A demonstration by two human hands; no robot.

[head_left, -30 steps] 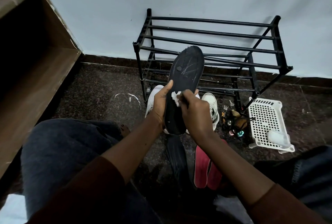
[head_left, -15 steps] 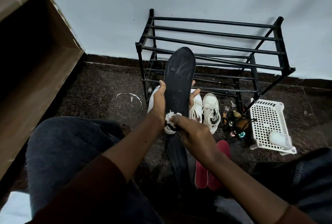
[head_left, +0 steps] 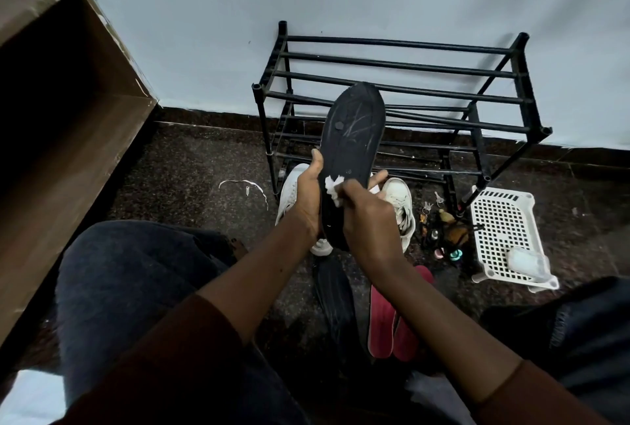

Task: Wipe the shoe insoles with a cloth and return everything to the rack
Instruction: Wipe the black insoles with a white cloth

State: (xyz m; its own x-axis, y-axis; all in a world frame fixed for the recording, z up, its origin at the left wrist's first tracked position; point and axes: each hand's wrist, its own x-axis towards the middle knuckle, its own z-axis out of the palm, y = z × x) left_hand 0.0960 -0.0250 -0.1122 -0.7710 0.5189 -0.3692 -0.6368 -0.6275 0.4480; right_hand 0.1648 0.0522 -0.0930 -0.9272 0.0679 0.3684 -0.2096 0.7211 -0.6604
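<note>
Brown board, the wall of a big open box [head_left: 68,124], fills my left side and stands on the dark speckled floor [head_left: 191,165]. The black rack [head_left: 402,65] of bare bars stands against the pale wall ahead of me. Just beside its right front leg lies a white perforated basket [head_left: 501,220], with a pale bundle [head_left: 526,259] at its near end; I cannot tell what that bundle is.

The black insole [head_left: 354,138] is up in front of the rack, nearly upright, toe end high, with pale scratch marks across its upper part. A second dark insole [head_left: 334,295] lies on the floor below my wrists. Beside it, to the right, is a pair of red insoles [head_left: 392,322] lying side by side and touching. A pair of white sneakers [head_left: 399,206] sits on the floor at the foot of the rack, partly hidden behind my arms.

My left grip [head_left: 308,201] is wrapped round the lower half of the raised insole, thumb up along its left edge and fingertips showing past its right edge. My right grip [head_left: 370,220] is closed on a small crumpled white cloth [head_left: 332,187], pressing it against the insole's face about halfway up.

Between the sneakers and the basket lies a cluster of keys and small trinkets [head_left: 439,227]. A thin white strip [head_left: 245,186] curls on the floor left of the rack.
</note>
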